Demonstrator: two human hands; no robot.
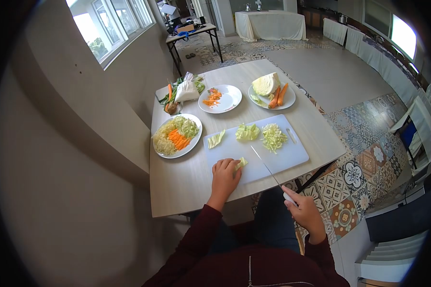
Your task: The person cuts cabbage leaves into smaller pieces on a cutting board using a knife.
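My left hand (226, 177) rests at the near left part of the white cutting board (292, 160), its fingers curled over a small cabbage piece (242, 163). In my right hand (302, 210) is a kitchen knife (266, 165), gripped by its white handle, the blade pointing up and left over the board. Blade and cabbage piece are apart. Farther back on the board lie a flat cabbage leaf piece (216, 139), a stack of cabbage leaves (247, 132) and a pile of shredded cabbage (274, 137).
A plate (196, 138) of shredded vegetables stands left of the board. Behind are a plate (232, 100) with carrot peelings and a plate (289, 103) with cabbage and carrots. A white bag (187, 91) lies among vegetables. A wall (105, 129) borders the table's left side.
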